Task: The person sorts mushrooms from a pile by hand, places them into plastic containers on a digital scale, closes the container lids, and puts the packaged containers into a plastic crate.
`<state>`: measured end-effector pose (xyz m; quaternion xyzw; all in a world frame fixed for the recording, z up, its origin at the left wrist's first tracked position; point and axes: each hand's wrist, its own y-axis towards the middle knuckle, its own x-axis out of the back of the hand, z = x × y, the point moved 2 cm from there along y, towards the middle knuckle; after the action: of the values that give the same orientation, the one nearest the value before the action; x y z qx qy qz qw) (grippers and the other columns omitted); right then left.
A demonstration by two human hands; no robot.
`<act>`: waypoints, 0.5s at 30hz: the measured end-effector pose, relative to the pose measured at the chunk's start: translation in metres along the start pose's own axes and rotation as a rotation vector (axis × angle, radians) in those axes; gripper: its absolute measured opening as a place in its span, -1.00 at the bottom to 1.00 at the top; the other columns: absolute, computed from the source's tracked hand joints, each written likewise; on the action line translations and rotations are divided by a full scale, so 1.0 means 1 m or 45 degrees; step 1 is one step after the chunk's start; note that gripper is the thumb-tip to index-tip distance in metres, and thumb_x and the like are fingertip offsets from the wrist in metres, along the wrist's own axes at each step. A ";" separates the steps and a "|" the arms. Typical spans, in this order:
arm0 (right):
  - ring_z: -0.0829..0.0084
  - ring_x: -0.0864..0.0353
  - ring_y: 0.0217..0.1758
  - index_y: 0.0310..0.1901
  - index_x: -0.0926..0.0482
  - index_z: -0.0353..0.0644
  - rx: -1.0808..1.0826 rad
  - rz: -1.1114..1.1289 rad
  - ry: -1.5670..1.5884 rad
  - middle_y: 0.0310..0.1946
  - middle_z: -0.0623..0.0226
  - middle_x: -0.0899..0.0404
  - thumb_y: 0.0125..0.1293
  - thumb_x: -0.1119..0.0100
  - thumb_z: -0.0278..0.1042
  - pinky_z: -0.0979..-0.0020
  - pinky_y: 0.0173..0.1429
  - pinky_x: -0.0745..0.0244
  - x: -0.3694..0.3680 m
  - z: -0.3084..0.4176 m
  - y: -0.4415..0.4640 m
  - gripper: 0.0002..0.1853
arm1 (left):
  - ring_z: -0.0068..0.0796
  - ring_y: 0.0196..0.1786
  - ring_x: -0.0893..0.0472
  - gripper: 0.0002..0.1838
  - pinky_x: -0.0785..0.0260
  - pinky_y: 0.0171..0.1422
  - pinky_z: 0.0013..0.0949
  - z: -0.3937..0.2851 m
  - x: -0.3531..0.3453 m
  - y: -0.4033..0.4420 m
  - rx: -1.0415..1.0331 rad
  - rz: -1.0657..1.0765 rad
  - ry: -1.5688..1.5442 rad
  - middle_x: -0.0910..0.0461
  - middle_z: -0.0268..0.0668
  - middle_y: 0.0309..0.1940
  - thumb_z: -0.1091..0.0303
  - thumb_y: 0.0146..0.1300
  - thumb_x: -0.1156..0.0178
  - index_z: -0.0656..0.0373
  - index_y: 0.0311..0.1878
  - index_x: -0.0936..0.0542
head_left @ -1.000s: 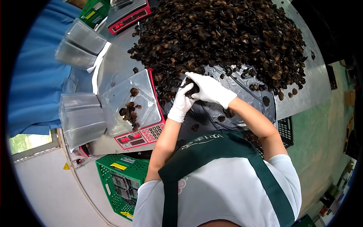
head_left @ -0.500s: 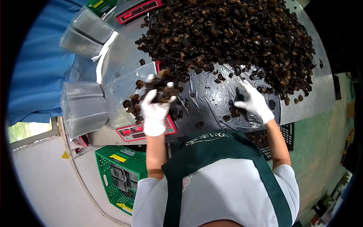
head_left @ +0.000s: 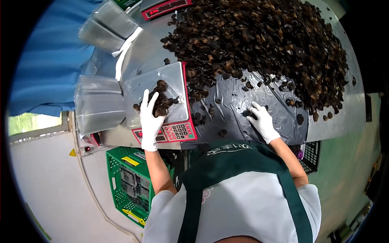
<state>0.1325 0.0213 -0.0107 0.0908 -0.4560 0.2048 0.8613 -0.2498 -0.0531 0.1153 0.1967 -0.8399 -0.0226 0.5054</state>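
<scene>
My left hand [head_left: 150,119], in a white glove, is over the pan of a red digital scale [head_left: 178,131]. Its fingers are spread beside a small heap of dark wood ear mushrooms [head_left: 162,99] lying on the pan. My right hand [head_left: 262,122], also gloved in white, rests low over a black plastic sheet [head_left: 231,117]. Its fingers and thumb stand apart next to a small dark mushroom piece [head_left: 246,113]. A large pile of the same mushrooms [head_left: 263,44] covers the far part of the metal table.
Stacks of clear plastic containers [head_left: 100,105] stand left of the scale. A second red scale [head_left: 166,9] sits at the back. Below the table edge are a green crate [head_left: 115,178] and a black crate [head_left: 311,158]. A blue curtain [head_left: 44,60] hangs at left.
The mushroom clump that was in my left hand now lies on the scale pan, and that hand has opened. My right hand has moved slightly down and left. The view has shifted.
</scene>
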 end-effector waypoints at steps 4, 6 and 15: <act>0.15 -0.64 -0.08 -0.28 -0.67 -0.22 0.161 -0.195 0.231 -0.08 0.09 -0.66 0.06 -0.35 -0.48 0.30 0.05 -0.53 -0.008 -0.009 0.016 -0.85 | -0.12 0.39 -0.36 -0.32 -0.32 0.35 -0.30 -0.011 0.031 0.009 0.052 0.016 -0.117 -0.19 -0.12 0.46 0.55 -0.13 -0.25 0.11 0.22 -0.52; 0.18 -0.64 0.02 -0.28 -0.67 -0.25 0.018 -0.224 0.369 -0.05 0.08 -0.66 0.08 -0.34 -0.49 0.33 0.14 -0.51 0.001 -0.006 0.024 -0.86 | -0.19 0.33 -0.44 -0.34 -0.37 0.27 -0.36 -0.009 0.045 0.013 0.042 -0.098 -0.084 -0.23 -0.14 0.44 0.57 -0.14 -0.27 0.15 0.19 -0.54; 0.17 -0.63 0.05 -0.30 -0.64 -0.21 0.185 -0.297 0.311 0.01 0.11 -0.64 0.07 -0.33 -0.43 0.30 0.16 -0.50 0.007 0.024 0.090 -0.85 | -0.35 -0.10 -0.65 -0.68 -0.46 0.02 -0.40 -0.002 0.027 0.022 0.238 -0.356 -0.191 -0.66 -0.21 -0.14 0.68 0.03 -0.16 0.18 -0.13 -0.67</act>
<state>0.0787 0.0961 0.0063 0.1796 -0.3184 0.1455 0.9193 -0.2661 -0.0418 0.1441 0.3553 -0.8382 -0.0293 0.4127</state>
